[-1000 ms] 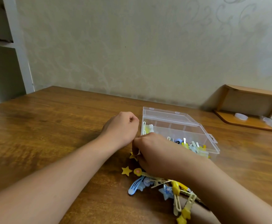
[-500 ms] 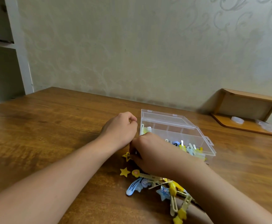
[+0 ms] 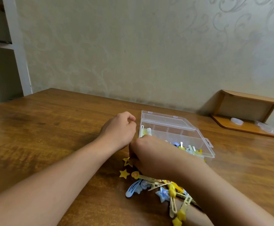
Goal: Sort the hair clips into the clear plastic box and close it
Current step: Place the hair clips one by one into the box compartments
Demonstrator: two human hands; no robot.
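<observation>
The clear plastic box (image 3: 196,136) stands on the wooden table with its lid (image 3: 165,119) tilted up at the back; several clips (image 3: 189,148) lie in its near compartments. A pile of loose yellow and blue hair clips (image 3: 162,190) lies in front of it. My right hand (image 3: 155,159) is down on the pile's far end, fingers curled at a yellow star clip (image 3: 126,161); its fingertips are hidden. My left hand (image 3: 118,129) rests as a loose fist just left of the box, with nothing visible in it.
A small wooden shelf (image 3: 247,126) sits on the table at the far right, holding a white lid (image 3: 237,121) and a plastic bag. A white shelving unit (image 3: 19,62) stands at the left. The wall runs behind the table.
My right hand has sunk a little from the box's front edge onto the clip pile. The left hand has stayed put.
</observation>
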